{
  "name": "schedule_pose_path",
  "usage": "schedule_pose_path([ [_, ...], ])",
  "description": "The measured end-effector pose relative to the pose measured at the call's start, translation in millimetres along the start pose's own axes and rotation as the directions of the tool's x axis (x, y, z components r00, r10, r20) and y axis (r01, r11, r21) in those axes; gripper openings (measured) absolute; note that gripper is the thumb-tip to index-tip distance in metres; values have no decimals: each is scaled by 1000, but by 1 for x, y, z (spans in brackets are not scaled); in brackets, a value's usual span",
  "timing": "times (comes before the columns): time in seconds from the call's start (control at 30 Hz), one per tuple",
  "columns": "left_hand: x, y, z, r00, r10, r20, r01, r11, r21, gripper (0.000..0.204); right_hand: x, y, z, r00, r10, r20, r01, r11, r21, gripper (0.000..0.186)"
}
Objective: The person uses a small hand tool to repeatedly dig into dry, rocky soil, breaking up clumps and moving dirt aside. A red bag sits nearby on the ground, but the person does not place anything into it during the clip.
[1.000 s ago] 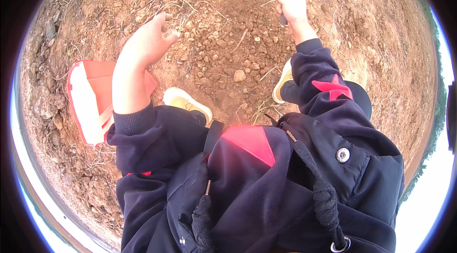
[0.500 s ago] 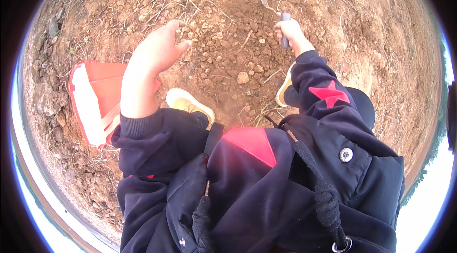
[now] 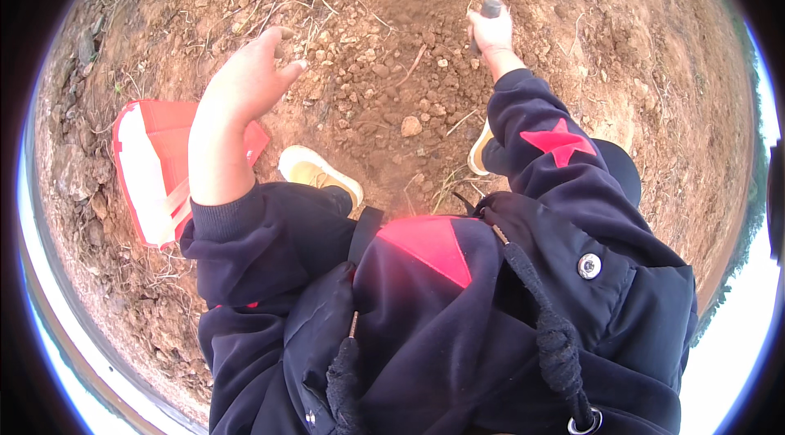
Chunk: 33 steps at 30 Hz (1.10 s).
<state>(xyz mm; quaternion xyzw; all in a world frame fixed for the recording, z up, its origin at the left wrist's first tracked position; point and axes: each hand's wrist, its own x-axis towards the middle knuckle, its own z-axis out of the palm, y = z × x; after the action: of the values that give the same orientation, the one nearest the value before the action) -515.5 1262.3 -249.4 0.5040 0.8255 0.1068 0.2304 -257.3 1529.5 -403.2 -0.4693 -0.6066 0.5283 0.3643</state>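
My right hand (image 3: 493, 29) is wrapped around the dark grey handle of a small hand trowel (image 3: 491, 6). Its thin metal end points away from me over the soil and is blurred near the top edge, so the blade's shape is unclear. Off to the left, my left hand (image 3: 249, 73) hovers above the ground, empty, thumb apart and fingers slightly curved. Between the two hands lies loose brown soil (image 3: 384, 96) with clods and small stones.
A red and white bag (image 3: 155, 165) lies on the ground beside my left forearm. My light-coloured shoes (image 3: 309, 167) stand on the soil below the hands. A larger clod (image 3: 410, 126) sits between them, and dry roots (image 3: 282, 3) are scattered farther out.
My right hand has moved farther away from me, and the trowel has swung from pointing up-left to pointing nearly straight away. My left hand has shifted slightly left, still empty.
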Motion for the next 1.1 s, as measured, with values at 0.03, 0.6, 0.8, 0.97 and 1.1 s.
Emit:
schedule_pose_path([
  [0.03, 1, 0, 1, 1000, -8, 14, 8, 1000, 15, 53, -6, 8, -4, 911, 398, 107, -390, 917, -84, 75],
  [0.6, 18, 30, 14, 981, -55, 187, 57, 998, -2, 52, 101, -29, -88, 784, -544, -298, 502, 839, -211, 68],
  [0.8, 28, 32, 14, 981, -47, 190, 45, 999, 13, 52, 49, 63, -94, 740, 666, -95, -666, 745, 35, 7],
  [0.97, 24, 34, 10, 982, -51, 181, 49, 999, 16, 53, 79, 37, -104, 937, 252, -243, -197, 953, 230, 8],
  [1.1, 21, 35, 9, 983, -31, 178, 35, 999, -19, 53, 97, 10, -95, 934, -153, -323, 162, 987, 1, 49],
])
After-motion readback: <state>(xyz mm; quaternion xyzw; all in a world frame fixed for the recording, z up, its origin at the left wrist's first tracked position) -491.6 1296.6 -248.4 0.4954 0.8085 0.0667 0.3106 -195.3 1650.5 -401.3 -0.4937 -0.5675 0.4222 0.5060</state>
